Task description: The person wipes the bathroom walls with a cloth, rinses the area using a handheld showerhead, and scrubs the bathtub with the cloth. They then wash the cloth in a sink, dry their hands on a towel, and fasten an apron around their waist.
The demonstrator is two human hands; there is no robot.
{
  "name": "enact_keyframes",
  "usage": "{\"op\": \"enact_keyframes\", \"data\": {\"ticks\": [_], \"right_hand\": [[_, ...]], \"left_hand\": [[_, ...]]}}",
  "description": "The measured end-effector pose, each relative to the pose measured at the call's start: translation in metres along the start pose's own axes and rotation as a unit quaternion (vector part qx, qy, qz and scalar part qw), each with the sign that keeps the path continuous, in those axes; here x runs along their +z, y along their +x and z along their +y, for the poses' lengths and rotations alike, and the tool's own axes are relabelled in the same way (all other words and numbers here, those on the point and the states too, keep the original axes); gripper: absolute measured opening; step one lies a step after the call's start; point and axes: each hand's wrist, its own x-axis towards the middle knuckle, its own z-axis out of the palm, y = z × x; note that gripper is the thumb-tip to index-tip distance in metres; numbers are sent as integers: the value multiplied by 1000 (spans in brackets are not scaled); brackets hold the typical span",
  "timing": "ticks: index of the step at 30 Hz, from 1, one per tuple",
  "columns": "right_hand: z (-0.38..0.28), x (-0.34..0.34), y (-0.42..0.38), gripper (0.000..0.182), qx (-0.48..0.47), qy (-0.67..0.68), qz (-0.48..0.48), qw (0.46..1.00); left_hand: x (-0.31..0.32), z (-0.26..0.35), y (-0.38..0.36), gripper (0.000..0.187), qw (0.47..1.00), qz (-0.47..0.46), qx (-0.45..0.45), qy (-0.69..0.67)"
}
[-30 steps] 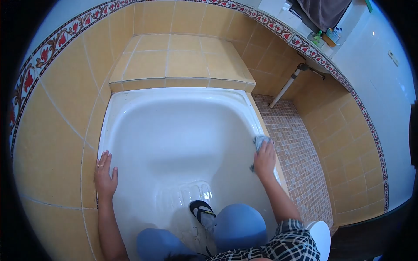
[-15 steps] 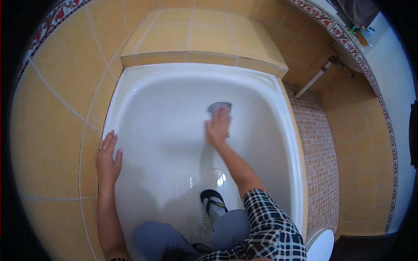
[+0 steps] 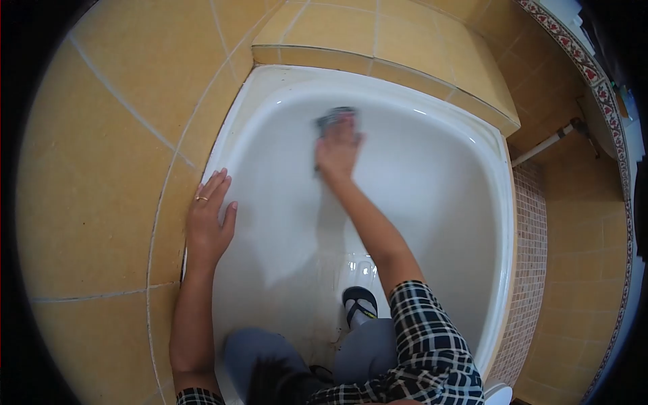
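Inside the white tub (image 3: 432, 189), my right hand (image 3: 339, 152) lies over a dark grey cloth (image 3: 331, 120) and presses it against the tub surface near the back wall. Motion smears both, and most of the cloth is hidden under my palm and fingers. My left hand (image 3: 210, 219), a ring on one finger, rests open on the tub's left rim, thumb apart from the fingers. It holds nothing.
My foot in a black flip-flop (image 3: 360, 307) stands in the tub by a wet, shiny patch (image 3: 358, 270). Yellow tiled wall (image 3: 101, 202) borders the left, and a tiled ledge (image 3: 405, 40) the back. A mosaic floor (image 3: 530, 209) and a pipe (image 3: 543, 147) are at the right.
My right hand has slid the cloth farther back and leftward across the tub. My left hand stays on the rim. The view has shifted and turned, moving the tub rightward in the picture.
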Motion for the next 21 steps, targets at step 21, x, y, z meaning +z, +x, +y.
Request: {"op": "enact_keyframes", "data": {"ticks": [21], "right_hand": [[209,-245,-360,55,-268,-375,-498,735]], "left_hand": [[-3,-6,-10,45,996,-30,68,52]]}}
